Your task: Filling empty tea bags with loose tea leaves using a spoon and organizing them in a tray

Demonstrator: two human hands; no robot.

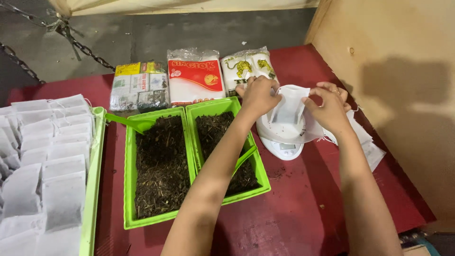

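Both hands hold a small white filter bag (290, 105) over a white kitchen scale (284, 142) on the red table. My left hand (258, 95) grips the bag's left edge, my right hand (329, 106) its right edge, pulling the mouth apart. Left of the scale stand two green trays of dark loose tea: a left tray (129, 189) and a right tray (260, 182). A green scoop (130, 123) lies in the left tray, another green scoop (244, 159) under my left forearm in the right tray.
Three tea packets (196, 78) lie along the table's back edge. A green tray (92, 189) at the far left holds several filled white bags. Spare empty bags (369, 147) lie right of the scale. A wooden panel (393, 71) walls the right side.
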